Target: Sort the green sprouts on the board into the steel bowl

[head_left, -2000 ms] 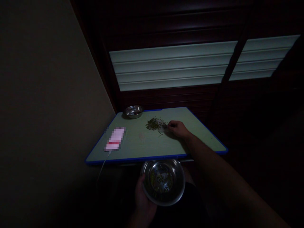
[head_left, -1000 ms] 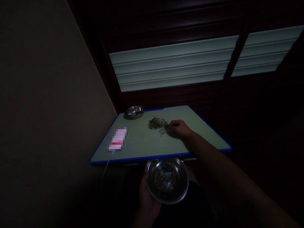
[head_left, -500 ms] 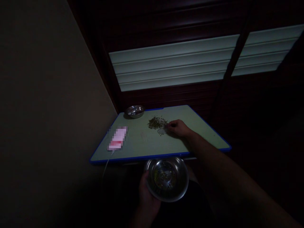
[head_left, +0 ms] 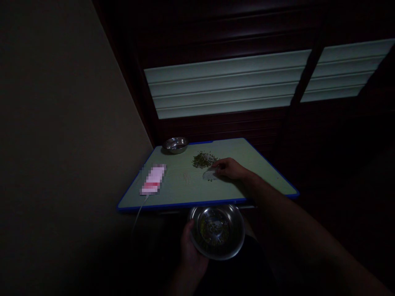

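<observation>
My left hand (head_left: pixel 193 250) grips the left rim of a shiny metal bowl (head_left: pixel 236 242) below the table's front edge, thumb over the rim. Small greenish grains lie in the bottom of that bowl. Over the table, my right hand (head_left: pixel 230 168) pinches a clear, thin piece with a rounded edge (head_left: pixel 208 174), perhaps plastic; its exact kind is hard to make out in the dim light. A pile of small green-brown grains (head_left: pixel 202 159) is spread just beyond this piece, and a few loose grains lie by its near edge.
The pale tabletop (head_left: pixel 173 185) has a blue edge. A second metal bowl (head_left: pixel 175 145) stands at its far left corner. On the left lies a blurred-out phone (head_left: pixel 153 179) with a white cable (head_left: pixel 138 213) hanging off the front. A wall and dark panelled doors stand close behind.
My right hand has drawn the clear piece slightly toward me and left, away from the pile, with a few grains beside it. The left hand and its bowl stay nearly still.
</observation>
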`<state>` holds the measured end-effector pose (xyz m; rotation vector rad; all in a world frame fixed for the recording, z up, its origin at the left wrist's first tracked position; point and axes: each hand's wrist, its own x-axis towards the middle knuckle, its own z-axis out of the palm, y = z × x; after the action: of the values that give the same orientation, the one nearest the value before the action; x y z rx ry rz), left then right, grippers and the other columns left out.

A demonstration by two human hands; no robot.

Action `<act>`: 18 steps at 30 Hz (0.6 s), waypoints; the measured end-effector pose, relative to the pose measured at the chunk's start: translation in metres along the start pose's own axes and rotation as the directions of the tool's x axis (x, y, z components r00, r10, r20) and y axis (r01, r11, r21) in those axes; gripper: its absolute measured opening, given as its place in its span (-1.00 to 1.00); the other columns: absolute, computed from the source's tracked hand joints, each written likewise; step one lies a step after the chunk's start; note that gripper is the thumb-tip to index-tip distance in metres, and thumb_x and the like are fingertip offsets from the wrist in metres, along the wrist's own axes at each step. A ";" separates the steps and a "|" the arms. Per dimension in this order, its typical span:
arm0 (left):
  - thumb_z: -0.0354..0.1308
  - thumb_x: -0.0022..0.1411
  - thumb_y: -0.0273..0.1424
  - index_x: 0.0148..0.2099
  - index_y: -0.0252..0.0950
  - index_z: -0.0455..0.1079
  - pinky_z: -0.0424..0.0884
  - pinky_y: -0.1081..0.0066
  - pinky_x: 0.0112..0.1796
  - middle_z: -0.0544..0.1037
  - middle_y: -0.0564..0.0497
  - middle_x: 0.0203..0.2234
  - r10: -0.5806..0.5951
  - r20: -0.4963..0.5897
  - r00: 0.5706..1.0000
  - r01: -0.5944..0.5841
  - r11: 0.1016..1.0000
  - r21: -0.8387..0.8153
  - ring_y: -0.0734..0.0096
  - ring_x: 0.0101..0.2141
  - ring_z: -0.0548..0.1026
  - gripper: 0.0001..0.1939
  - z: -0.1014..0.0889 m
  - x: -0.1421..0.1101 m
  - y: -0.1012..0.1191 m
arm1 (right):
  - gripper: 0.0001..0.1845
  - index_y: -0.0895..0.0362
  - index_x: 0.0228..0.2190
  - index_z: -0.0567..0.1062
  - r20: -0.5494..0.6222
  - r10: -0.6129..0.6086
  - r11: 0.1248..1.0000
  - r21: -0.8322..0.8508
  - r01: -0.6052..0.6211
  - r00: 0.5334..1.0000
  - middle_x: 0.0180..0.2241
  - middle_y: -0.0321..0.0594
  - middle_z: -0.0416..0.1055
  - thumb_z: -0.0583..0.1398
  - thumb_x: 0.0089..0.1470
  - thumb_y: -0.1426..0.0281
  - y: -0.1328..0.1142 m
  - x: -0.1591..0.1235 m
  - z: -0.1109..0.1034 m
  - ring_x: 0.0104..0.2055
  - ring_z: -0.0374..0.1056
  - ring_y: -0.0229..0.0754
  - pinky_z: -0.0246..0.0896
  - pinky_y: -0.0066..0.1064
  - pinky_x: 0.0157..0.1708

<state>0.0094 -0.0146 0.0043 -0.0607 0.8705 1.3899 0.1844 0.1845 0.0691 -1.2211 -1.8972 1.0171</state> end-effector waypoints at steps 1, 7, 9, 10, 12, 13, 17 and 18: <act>0.13 0.12 -0.30 -0.31 -0.38 0.54 0.47 0.22 -0.27 0.64 -0.11 -0.44 0.000 0.004 1.000 0.000 1.000 -0.001 0.20 -0.36 0.56 -0.75 0.000 0.000 0.000 | -0.59 0.24 -0.23 0.57 0.021 0.008 1.000 0.008 -0.008 1.000 -0.53 -0.31 0.42 0.29 -0.25 0.48 -0.002 -0.001 0.001 -0.54 0.24 -0.37 0.13 -0.54 -0.54; 0.14 0.11 -0.31 -0.30 -0.37 0.54 0.47 0.26 -0.29 0.63 -0.11 -0.44 0.013 0.019 1.000 -0.012 1.000 -0.014 0.21 -0.35 0.57 -0.76 0.000 0.001 -0.002 | -0.61 0.23 -0.23 0.55 0.141 0.038 0.999 0.019 -0.041 0.989 -0.52 -0.29 0.45 0.29 -0.22 0.48 -0.010 -0.008 0.006 -0.57 0.23 -0.38 0.10 -0.56 -0.58; 0.14 0.11 -0.31 -0.31 -0.36 0.54 0.48 0.27 -0.30 0.64 -0.10 -0.43 0.018 0.023 1.000 -0.018 1.000 -0.018 0.21 -0.36 0.57 -0.77 -0.001 0.002 -0.003 | -0.62 0.23 -0.23 0.55 0.166 0.032 0.999 0.025 -0.037 0.986 -0.51 -0.28 0.46 0.29 -0.21 0.47 -0.013 -0.014 0.008 -0.57 0.23 -0.38 0.11 -0.55 -0.57; 0.14 0.12 -0.30 -0.31 -0.35 0.54 0.48 0.26 -0.30 0.64 -0.10 -0.43 0.021 0.025 0.999 -0.021 1.000 -0.019 0.22 -0.36 0.57 -0.77 -0.001 0.003 -0.003 | -0.61 0.24 -0.22 0.55 0.170 0.037 0.999 0.032 -0.043 0.985 -0.51 -0.27 0.46 0.29 -0.20 0.46 -0.015 -0.017 0.008 -0.57 0.23 -0.37 0.10 -0.55 -0.58; 0.14 0.12 -0.30 -0.30 -0.34 0.54 0.48 0.25 -0.30 0.64 -0.10 -0.42 0.022 0.030 0.999 -0.021 1.000 -0.019 0.21 -0.35 0.57 -0.77 -0.002 0.004 -0.004 | -0.60 0.25 -0.21 0.54 0.180 0.049 0.998 0.034 -0.056 0.982 -0.51 -0.27 0.46 0.29 -0.20 0.46 -0.018 -0.024 0.009 -0.57 0.23 -0.37 0.09 -0.55 -0.59; 0.14 0.12 -0.30 -0.29 -0.34 0.54 0.48 0.24 -0.29 0.64 -0.10 -0.41 0.017 0.031 0.999 -0.017 1.000 -0.018 0.21 -0.35 0.57 -0.76 -0.003 0.005 -0.005 | -0.60 0.25 -0.20 0.54 0.181 0.054 0.997 0.036 -0.061 0.982 -0.51 -0.26 0.45 0.29 -0.19 0.46 -0.019 -0.028 0.010 -0.58 0.23 -0.38 0.07 -0.55 -0.59; 0.15 0.11 -0.30 -0.28 -0.36 0.53 0.48 0.24 -0.27 0.64 -0.11 -0.40 0.008 0.036 0.999 -0.007 1.000 -0.027 0.21 -0.33 0.57 -0.76 -0.004 0.006 -0.006 | -0.62 0.24 -0.18 0.53 0.226 0.054 0.995 0.065 -0.070 0.973 -0.50 -0.26 0.46 0.28 -0.14 0.45 -0.023 -0.039 0.012 -0.57 0.22 -0.38 0.06 -0.56 -0.59; 0.15 0.10 -0.31 -0.29 -0.35 0.53 0.48 0.25 -0.27 0.64 -0.10 -0.41 0.016 0.038 0.999 -0.014 0.999 -0.030 0.21 -0.33 0.57 -0.77 -0.005 0.006 -0.007 | -0.63 0.23 -0.19 0.53 0.235 0.045 0.996 0.061 -0.060 0.971 -0.49 -0.25 0.46 0.28 -0.14 0.45 -0.023 -0.041 0.013 -0.56 0.23 -0.37 0.07 -0.56 -0.58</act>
<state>0.0125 -0.0135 -0.0054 -0.0502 0.8196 1.4139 0.1781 0.1372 0.0786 -1.1602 -1.9973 1.2920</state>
